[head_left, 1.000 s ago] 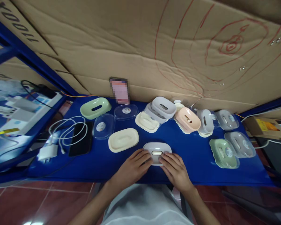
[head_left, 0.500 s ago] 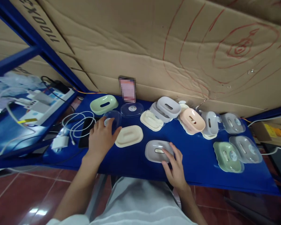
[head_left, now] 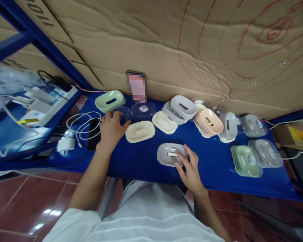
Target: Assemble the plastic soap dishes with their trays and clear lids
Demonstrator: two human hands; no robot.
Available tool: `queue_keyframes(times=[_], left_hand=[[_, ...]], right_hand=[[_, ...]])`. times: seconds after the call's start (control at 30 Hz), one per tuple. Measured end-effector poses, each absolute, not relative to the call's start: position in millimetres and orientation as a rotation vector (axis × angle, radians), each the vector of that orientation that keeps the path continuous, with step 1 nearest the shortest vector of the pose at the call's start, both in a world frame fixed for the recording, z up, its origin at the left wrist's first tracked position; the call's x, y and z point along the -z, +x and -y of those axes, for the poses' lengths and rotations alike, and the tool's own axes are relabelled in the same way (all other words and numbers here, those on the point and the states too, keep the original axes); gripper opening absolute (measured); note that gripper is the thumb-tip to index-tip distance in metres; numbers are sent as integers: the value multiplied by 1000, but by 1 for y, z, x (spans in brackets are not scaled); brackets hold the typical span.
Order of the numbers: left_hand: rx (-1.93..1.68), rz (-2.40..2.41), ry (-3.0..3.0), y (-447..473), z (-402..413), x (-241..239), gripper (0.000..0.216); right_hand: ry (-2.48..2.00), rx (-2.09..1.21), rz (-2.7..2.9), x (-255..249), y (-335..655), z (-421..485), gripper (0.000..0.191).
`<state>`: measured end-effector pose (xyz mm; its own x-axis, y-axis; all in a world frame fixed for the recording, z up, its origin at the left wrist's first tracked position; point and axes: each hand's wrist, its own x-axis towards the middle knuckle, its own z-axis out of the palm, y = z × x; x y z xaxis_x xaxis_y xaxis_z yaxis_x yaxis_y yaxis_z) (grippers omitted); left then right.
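Note:
My left hand (head_left: 111, 130) reaches over a clear plastic lid (head_left: 123, 114). Its fingers are apart and bent, covering part of the lid; whether they grip it is hard to see. Beside its thumb lies a flat cream tray (head_left: 140, 131). My right hand (head_left: 191, 168) holds the right end of a grey soap dish (head_left: 164, 154), thumb at the near edge and fingers at the inside and far rim. A pale strip shows in the dish's middle slot. Behind the left hand sits a green slotted dish (head_left: 110, 101), and another clear lid (head_left: 143, 110) bears a round sticker.
Stacked grey dishes (head_left: 183, 107), a peach dish (head_left: 209, 121) and cream trays line the back. Lidded green (head_left: 244, 161) and grey (head_left: 264, 153) dishes stand at right. A coiled white cable (head_left: 83, 126), a charger (head_left: 66, 145) and a phone (head_left: 137, 86) are left of centre.
The view has tipped downward a little, so everything sits higher or lower in frame together. My left fingers look slightly more bent over the lid; the right hand keeps its hold.

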<state>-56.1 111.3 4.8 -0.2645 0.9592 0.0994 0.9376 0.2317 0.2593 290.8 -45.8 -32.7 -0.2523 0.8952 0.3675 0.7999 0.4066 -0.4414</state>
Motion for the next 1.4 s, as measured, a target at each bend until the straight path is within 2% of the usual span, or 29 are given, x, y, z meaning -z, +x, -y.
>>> queue_keyframes(times=[0.1, 0.2, 0.33, 0.47, 0.57, 0.63, 0.73, 1.07, 1.4], left_hand=[[-505, -2348, 1827, -66, -113, -8, 41], [-771, -2237, 1764, -73, -101, -14, 37], [-1167, -1943, 1852, -47, -62, -28, 29], [-1154, -1351, 2148, 11, -20, -31, 19], [-1121, -1086, 2222, 41, -8, -19, 21], [-1075, -908, 2328, 49, -8, -9, 24], [-943, -745, 2529, 46, -13, 1, 27], [-803, -838, 2732, 33, -2, 5, 27], [-876, -798, 2809, 39, -1, 14, 18]], right_hand=[[-1424, -241, 2117, 34, 291, 46, 39], [-1424, -261, 2127, 36, 293, 47, 44], [-1435, -337, 2057, 34, 296, 48, 65], [-1335, -383, 1989, 28, 302, 41, 88], [-1283, -369, 2060, 25, 310, 36, 97], [-1280, -350, 2142, 26, 313, 37, 95], [-1286, -304, 2221, 30, 314, 41, 80], [-1326, -67, 2266, 32, 316, 53, 62], [-1273, -73, 2286, 35, 325, 54, 67]])
